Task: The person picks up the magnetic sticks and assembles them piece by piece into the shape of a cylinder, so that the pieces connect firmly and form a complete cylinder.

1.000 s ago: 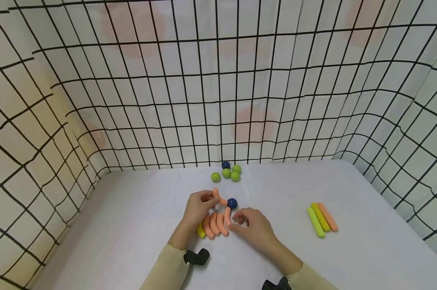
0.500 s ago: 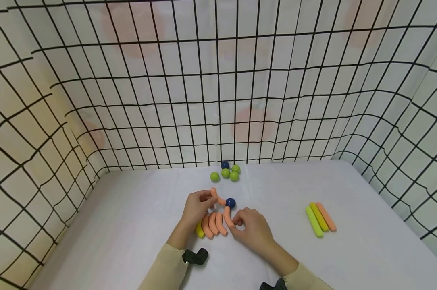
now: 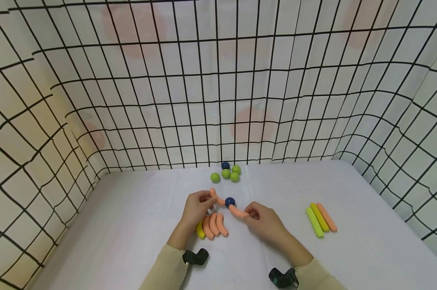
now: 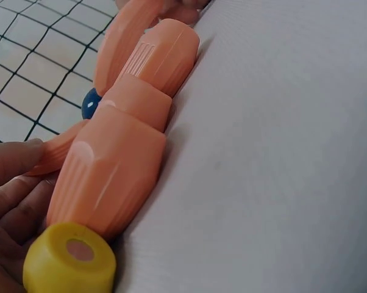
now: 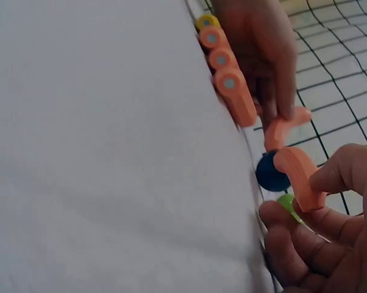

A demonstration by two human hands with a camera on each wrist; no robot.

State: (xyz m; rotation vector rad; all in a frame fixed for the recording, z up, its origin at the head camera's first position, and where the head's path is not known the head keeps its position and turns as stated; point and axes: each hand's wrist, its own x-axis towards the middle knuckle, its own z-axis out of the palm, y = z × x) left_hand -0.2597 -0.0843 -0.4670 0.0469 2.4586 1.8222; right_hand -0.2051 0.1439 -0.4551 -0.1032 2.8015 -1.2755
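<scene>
My left hand (image 3: 197, 209) pinches a curved orange magnetic building stick (image 3: 220, 200) between thumb and fingertips. One end of it meets a dark blue ball (image 3: 229, 202). From the other side, my right hand (image 3: 265, 221) holds a second curved orange stick (image 5: 302, 174) by its outer end; its inner end appears to touch the same ball (image 5: 272, 172). Just in front of the left hand lies a row of 3 curved orange sticks (image 3: 214, 225), with a yellow stick (image 3: 200, 230) at its left end. Round inset discs show on the row's stick ends in the right wrist view.
Several green balls (image 3: 225, 173) and another blue ball (image 3: 225, 165) sit near the table's back edge. To the right lie straight sticks: light green (image 3: 315, 222), yellow (image 3: 319, 217) and orange (image 3: 327, 217). Black grid netting (image 3: 218, 100) rises behind and beside the white table (image 3: 106, 241).
My right hand has taken hold of the curved orange stick at the row's right end and swung it outward to the right, against the blue ball. The left hand has stayed nearly still.
</scene>
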